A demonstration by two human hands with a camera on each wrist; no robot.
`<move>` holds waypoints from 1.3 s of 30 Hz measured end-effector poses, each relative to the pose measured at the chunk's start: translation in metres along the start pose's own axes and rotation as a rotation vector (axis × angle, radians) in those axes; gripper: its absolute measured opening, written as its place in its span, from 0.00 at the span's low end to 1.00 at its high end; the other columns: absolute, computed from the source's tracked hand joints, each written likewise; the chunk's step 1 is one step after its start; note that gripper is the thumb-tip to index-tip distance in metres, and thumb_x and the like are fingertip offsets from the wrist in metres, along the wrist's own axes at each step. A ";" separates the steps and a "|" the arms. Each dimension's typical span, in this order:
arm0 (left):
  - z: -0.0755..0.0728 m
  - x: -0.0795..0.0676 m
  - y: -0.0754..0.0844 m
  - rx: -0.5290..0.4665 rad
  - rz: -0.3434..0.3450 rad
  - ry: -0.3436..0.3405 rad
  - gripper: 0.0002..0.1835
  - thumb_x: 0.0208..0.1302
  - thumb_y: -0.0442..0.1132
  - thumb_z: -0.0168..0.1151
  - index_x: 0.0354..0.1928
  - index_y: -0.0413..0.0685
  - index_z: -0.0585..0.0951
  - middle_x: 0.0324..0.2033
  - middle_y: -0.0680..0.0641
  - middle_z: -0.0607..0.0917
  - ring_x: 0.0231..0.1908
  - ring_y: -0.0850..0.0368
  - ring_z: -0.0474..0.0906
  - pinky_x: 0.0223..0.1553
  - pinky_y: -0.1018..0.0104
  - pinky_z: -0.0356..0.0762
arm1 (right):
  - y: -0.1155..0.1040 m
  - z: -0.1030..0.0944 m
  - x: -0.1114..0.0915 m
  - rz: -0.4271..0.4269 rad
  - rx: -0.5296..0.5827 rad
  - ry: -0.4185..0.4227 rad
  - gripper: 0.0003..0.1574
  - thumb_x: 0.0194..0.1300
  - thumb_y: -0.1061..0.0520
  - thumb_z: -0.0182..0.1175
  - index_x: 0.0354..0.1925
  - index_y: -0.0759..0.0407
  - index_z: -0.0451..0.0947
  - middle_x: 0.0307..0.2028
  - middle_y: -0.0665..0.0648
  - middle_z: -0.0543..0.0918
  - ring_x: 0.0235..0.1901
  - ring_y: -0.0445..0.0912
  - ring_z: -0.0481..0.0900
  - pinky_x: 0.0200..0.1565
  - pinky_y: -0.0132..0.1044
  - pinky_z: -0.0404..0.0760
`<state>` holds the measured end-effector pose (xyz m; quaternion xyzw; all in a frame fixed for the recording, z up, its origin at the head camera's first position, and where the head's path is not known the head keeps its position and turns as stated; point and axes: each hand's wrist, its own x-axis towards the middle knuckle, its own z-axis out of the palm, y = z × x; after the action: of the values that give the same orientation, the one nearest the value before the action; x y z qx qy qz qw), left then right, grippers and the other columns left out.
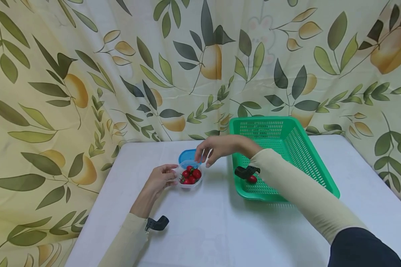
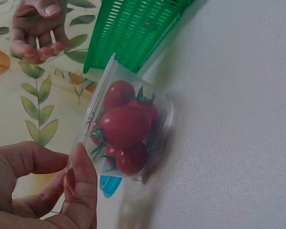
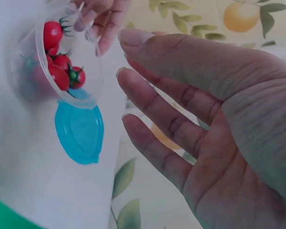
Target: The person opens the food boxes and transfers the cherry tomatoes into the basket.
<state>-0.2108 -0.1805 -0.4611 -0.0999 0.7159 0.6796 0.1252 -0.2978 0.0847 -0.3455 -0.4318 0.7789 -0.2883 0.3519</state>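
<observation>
A small clear plastic container (image 1: 189, 185) stands on the white table, holding several red cherry tomatoes (image 2: 125, 128) with green stems. My left hand (image 1: 157, 180) is at its left side, and in the left wrist view the thumb and fingers pinch the rim. Just behind the container lies a blue lid (image 3: 79, 131), flat on the table. Above the lid and the container's back right edge hovers my right hand (image 1: 217, 147). Its fingers (image 3: 152, 102) are loosely bent and nothing is between them.
To the right stands a green perforated plastic basket (image 1: 317, 163), partly hidden by the right forearm. One red tomato (image 1: 252, 179) shows inside it near the front left corner. A leaf-and-fruit patterned curtain (image 1: 173, 74) hangs behind the white-covered table (image 1: 200, 230).
</observation>
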 end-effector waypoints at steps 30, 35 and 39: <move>0.000 0.000 0.003 -0.027 0.028 -0.012 0.22 0.66 0.24 0.58 0.62 0.37 0.78 0.37 0.46 0.74 0.36 0.56 0.76 0.37 0.67 0.86 | -0.002 0.034 0.061 0.057 -0.009 -0.124 0.24 0.63 0.67 0.68 0.57 0.58 0.82 0.57 0.58 0.82 0.59 0.55 0.78 0.55 0.41 0.84; 0.001 -0.001 0.003 -0.030 0.023 -0.011 0.22 0.65 0.23 0.59 0.62 0.37 0.78 0.37 0.46 0.74 0.34 0.56 0.77 0.36 0.68 0.86 | 0.001 0.039 0.067 0.055 -0.040 -0.136 0.23 0.63 0.68 0.68 0.56 0.57 0.82 0.57 0.55 0.83 0.59 0.52 0.79 0.58 0.40 0.82; 0.000 -0.001 0.002 -0.031 0.015 -0.010 0.22 0.65 0.23 0.59 0.62 0.37 0.78 0.38 0.46 0.74 0.34 0.56 0.77 0.35 0.68 0.86 | 0.003 0.043 0.071 0.075 -0.038 -0.144 0.23 0.63 0.68 0.68 0.56 0.56 0.82 0.56 0.53 0.83 0.58 0.51 0.80 0.58 0.40 0.83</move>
<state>-0.2107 -0.1802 -0.4590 -0.0933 0.7052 0.6922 0.1221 -0.2921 0.0179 -0.3938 -0.4286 0.7724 -0.2283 0.4094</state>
